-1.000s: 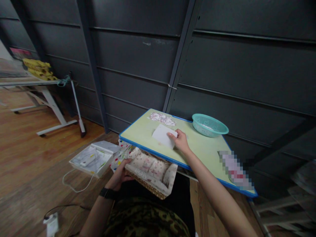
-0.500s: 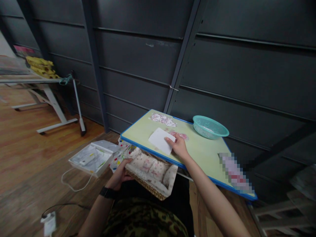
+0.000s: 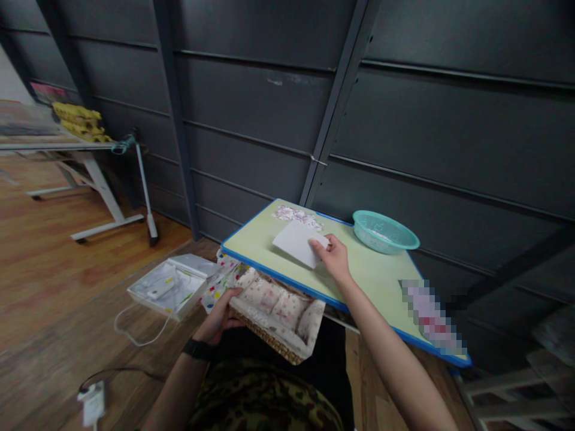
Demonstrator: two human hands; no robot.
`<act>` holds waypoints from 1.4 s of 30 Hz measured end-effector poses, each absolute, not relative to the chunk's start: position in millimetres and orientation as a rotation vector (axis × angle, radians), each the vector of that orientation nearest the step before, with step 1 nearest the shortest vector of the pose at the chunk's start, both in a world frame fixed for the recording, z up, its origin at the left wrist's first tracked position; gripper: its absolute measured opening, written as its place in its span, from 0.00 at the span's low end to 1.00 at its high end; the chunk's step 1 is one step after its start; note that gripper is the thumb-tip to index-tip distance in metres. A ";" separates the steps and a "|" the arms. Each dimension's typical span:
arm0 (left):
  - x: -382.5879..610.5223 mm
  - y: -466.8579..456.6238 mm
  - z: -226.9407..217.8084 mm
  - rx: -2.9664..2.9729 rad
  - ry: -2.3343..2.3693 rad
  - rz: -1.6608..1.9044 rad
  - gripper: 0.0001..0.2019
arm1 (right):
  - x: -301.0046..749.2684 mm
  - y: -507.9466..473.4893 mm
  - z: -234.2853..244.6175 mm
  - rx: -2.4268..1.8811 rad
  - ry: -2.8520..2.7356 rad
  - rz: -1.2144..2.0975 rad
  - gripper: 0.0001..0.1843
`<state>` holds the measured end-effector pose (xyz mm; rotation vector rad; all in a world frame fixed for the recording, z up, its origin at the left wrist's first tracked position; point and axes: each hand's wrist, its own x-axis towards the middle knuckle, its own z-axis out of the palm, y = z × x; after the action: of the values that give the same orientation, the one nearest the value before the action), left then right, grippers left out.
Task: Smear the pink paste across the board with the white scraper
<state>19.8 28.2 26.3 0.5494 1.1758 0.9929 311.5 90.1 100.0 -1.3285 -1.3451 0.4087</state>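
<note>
My right hand (image 3: 333, 257) is closed on the right edge of a white card (image 3: 297, 243), held over a small pale green table with a blue rim (image 3: 251, 259). My left hand (image 3: 221, 317) grips the left side of a wicker basket with a patterned fabric lining (image 3: 275, 313), which rests on my lap just under the table's near edge. A black band sits on that left wrist. A patch of small pink and white pieces (image 3: 297, 215) lies at the table's far edge, just beyond the card.
A teal plastic bowl (image 3: 385, 231) stands at the table's far right. An open white box (image 3: 166, 286) with a cable lies on the wooden floor to the left. A white-legged table (image 3: 99, 191) stands farther left. Dark panelled wall behind.
My right hand has lifted the white card and carried it back toward the far edge of the table, after sliding it nearer half a second ago. The left hand stays on the basket.
</note>
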 end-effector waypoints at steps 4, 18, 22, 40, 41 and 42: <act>20.7 27.7 25.2 0.544 1.173 0.992 0.12 | 362.0 102.9 107.3 -1.345 -1.245 0.163 0.30; 16.5 27.3 26.7 0.597 1.189 0.963 0.15 | 411.3 96.9 94.2 -1.534 -1.176 0.014 0.33; 17.8 27.6 28.7 0.602 1.182 0.946 0.16 | 402.3 96.0 96.3 -1.518 -1.229 0.038 0.36; 18.5 27.6 29.1 0.580 1.210 0.960 0.14 | 393.3 97.1 92.7 -1.460 -1.269 0.059 0.40; 18.5 27.5 29.1 0.579 1.212 0.961 0.14 | 392.1 96.8 92.7 -1.459 -1.287 0.067 0.40; 18.4 27.5 29.0 0.580 1.212 0.960 0.14 | 391.2 96.3 92.8 -1.461 -1.299 0.067 0.39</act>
<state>18.4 27.5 29.0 0.5796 1.2124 0.9602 391.2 96.3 92.8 -1.4610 -1.2992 0.0671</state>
